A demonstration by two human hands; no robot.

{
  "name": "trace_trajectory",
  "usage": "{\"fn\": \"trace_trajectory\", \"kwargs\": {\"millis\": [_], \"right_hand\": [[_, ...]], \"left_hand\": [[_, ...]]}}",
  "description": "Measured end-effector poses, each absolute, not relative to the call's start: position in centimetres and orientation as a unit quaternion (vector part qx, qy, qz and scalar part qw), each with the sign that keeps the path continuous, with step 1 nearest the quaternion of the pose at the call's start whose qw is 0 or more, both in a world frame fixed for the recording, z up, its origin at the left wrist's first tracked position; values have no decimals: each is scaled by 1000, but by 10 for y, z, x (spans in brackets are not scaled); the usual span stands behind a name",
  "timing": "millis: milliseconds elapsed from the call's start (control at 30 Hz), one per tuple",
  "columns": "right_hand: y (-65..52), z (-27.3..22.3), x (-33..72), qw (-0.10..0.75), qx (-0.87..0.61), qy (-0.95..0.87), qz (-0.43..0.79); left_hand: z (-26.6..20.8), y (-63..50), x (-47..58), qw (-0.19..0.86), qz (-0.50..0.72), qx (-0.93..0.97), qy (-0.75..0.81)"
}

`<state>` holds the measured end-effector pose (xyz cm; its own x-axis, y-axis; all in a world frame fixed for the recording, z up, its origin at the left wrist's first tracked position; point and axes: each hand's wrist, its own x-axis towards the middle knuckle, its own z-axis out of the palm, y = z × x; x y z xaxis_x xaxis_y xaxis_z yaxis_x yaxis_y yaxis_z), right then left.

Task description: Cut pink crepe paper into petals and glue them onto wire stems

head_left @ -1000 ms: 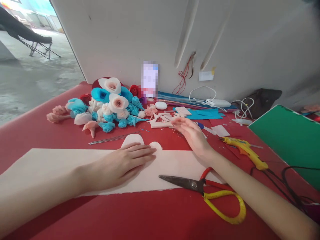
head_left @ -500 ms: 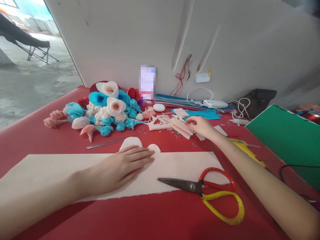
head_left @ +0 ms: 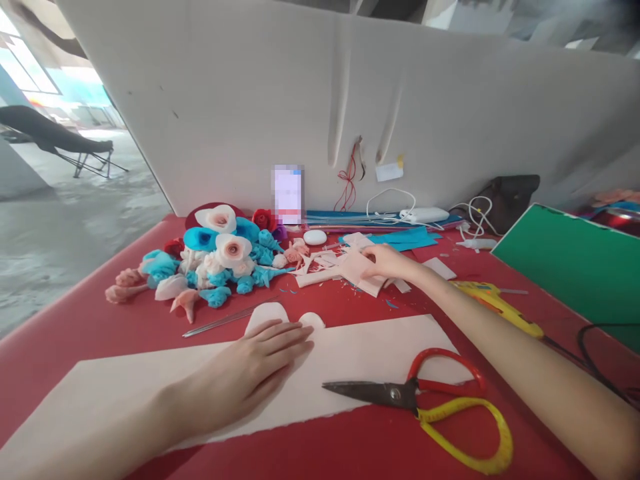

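Observation:
My left hand (head_left: 260,367) lies flat, fingers stretched out, on a long pale pink crepe-paper sheet (head_left: 385,340). Beyond its fingers show a rounded cut paper piece (head_left: 267,313) and a smaller round one (head_left: 313,321), both partly hidden by the hand or its edge. Over a heap of pale pink paper scraps (head_left: 320,275), my right hand (head_left: 387,261) has thumb and fingers closed on a paper scrap (head_left: 353,265). Scissors (head_left: 395,395) with one red and one yellow handle rest across the sheet's right end, blades slightly parted or closed, pointing left.
Paper flowers (head_left: 220,260) in blue, white, pink and red are piled at the back left. Thin metal wires (head_left: 215,321) lie before them. A phone (head_left: 289,195) leans on the wall. At right are a yellow glue gun (head_left: 495,307) and a green board (head_left: 575,273).
The view has tilted up, so everything sits lower. My right hand has moved slightly left over the scraps and closed on one. My left hand stays flat on the sheet.

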<state>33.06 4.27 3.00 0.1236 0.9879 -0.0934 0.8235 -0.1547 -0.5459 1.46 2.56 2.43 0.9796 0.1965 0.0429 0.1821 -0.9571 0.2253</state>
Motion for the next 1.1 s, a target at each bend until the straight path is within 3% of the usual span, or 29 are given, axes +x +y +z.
{"fn": "trace_trajectory", "kwargs": {"millis": [133, 267, 400, 500, 567, 700, 1100], "right_hand": [[31, 50, 329, 263, -700, -599, 286], [7, 65, 318, 387, -652, -557, 338], [-22, 72, 292, 483, -576, -527, 396], [-39, 76, 270, 519, -535, -517, 421], [-48, 79, 260, 539, -526, -509, 417], [-62, 82, 256, 555, -525, -505, 403], [-73, 92, 269, 471, -528, -571, 415]], "left_hand": [[21, 24, 11, 108, 38, 988, 108], [18, 23, 13, 119, 118, 970, 179], [39, 27, 40, 317, 197, 882, 288], [64, 31, 69, 519, 154, 813, 215], [76, 30, 83, 588, 142, 774, 189], [86, 20, 93, 590, 155, 765, 206], [90, 16, 91, 623, 162, 733, 220]]}}
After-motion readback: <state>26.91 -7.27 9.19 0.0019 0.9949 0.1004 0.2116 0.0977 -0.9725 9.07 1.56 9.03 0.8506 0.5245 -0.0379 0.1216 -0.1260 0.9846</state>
